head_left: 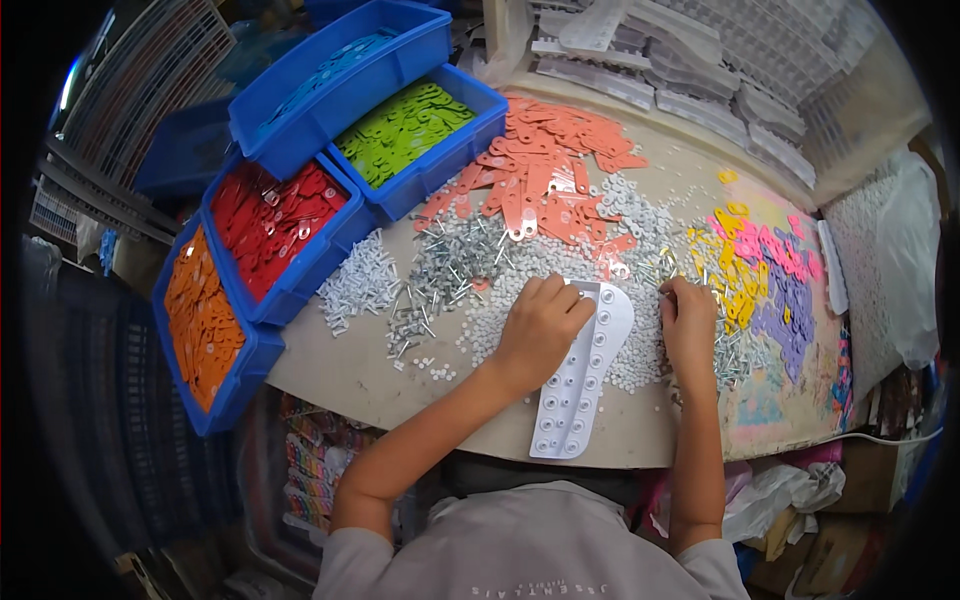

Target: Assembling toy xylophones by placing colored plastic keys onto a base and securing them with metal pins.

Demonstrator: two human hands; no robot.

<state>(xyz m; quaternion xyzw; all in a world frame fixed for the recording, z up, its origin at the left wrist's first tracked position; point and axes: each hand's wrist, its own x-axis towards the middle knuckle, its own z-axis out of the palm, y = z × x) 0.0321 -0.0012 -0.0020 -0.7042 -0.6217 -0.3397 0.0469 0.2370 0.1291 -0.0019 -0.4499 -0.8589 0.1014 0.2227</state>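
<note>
Our left hand [546, 330] curls over one white holder [585, 378]; our right hand [691, 328] bends nearby. We cannot tell whether either grips anything. Four blue bins [350, 105] stand leftward.

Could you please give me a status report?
Left hand at white plastic curved panel's upper end. Right hand apart, curled, contents unclear. Small round white plastic pieces beside panel.

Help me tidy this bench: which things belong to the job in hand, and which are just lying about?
Probably the job:
white moulded strip, at the left hand
small white pieces, by the right hand
metal pins

Probably lying about:
clear plastic bag, right
crumpled white bag, below the table
</note>
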